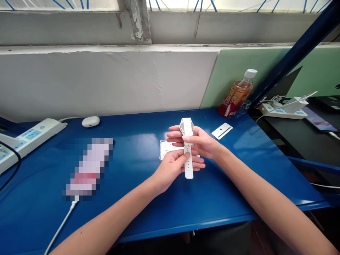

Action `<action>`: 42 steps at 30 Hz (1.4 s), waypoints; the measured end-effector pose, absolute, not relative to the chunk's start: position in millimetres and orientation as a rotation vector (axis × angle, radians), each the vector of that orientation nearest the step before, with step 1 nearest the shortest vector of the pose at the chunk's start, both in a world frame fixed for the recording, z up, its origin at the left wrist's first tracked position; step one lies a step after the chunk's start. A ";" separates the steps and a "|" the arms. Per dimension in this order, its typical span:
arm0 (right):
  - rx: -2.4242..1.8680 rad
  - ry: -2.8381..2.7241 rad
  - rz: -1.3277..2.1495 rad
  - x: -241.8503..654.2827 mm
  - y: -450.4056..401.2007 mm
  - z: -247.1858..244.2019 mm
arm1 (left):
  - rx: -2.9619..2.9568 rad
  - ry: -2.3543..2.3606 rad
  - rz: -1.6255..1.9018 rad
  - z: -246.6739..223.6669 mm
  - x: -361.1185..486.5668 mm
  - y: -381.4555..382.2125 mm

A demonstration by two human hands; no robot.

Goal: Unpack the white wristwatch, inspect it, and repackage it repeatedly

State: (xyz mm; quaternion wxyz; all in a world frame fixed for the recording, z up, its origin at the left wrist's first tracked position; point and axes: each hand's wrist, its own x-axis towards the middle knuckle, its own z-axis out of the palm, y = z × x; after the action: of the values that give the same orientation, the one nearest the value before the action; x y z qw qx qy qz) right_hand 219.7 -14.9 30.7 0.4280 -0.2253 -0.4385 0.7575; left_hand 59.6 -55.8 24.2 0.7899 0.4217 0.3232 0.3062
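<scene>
A white watch with a perforated strap (188, 164) is held between my two hands above the blue desk. My left hand (172, 165) grips the lower strap, its thumb on top and its fingers behind. My right hand (203, 141) holds the upper part near the round case, thumb across the strap and fingers spread behind it to the left. The strap's free end hangs down toward me. Beneath the hands, partly hidden, lies a flat white item in clear wrapping (166, 148).
On the blue desk (138, 205), a blurred phone (90, 166) on a white cable and a white power strip (39, 136) lie left, near a white earbud case (90, 121). A white card (222, 130) and a drink bottle (236, 95) are at right. A blue post slants behind.
</scene>
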 end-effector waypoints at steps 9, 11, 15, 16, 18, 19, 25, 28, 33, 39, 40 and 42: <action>-0.630 -1.012 1.888 221.2 -7.9 28.1 | 0.914 0.658 0.622 24.9 57.4 -51.5; -0.612 -1.017 1.920 221.5 -8.6 29.0 | 0.915 0.661 0.611 25.4 57.5 -51.6; -0.609 -1.023 1.933 222.1 -11.2 32.1 | 0.915 0.672 0.604 26.3 57.8 -52.1; -0.610 -1.019 1.939 222.2 -11.5 32.8 | 0.913 0.674 0.603 26.4 57.9 -52.1; -0.599 -1.001 1.968 222.2 -11.4 33.8 | 0.902 0.676 0.603 26.0 58.2 -52.2; -0.589 -0.989 1.988 222.2 -11.0 34.1 | 0.895 0.677 0.604 25.5 58.3 -52.3; -0.533 -0.947 2.034 223.0 -8.1 36.0 | 0.884 0.679 0.575 22.6 57.5 -53.2; -0.561 -0.932 2.027 223.7 -8.5 37.7 | 0.870 0.678 0.584 23.0 56.4 -51.7; -0.559 -0.910 2.028 224.0 -8.5 37.9 | 0.764 0.628 0.576 23.6 54.6 -47.4; -0.527 -0.906 2.039 224.4 -7.2 36.0 | 0.708 0.569 0.548 25.8 52.4 -45.4; -0.533 -0.908 2.042 224.7 -7.1 35.9 | 0.700 0.564 0.543 26.1 52.2 -45.4; -0.539 -0.918 2.053 225.6 -7.1 35.6 | 0.685 0.557 0.536 26.2 52.1 -45.4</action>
State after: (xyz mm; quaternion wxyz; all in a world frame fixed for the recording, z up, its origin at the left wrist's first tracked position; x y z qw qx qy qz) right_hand 225.6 -7.1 35.6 0.4026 -0.2133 -0.3634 0.8126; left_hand 52.1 -45.4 26.2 0.8695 0.3277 0.2662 0.2563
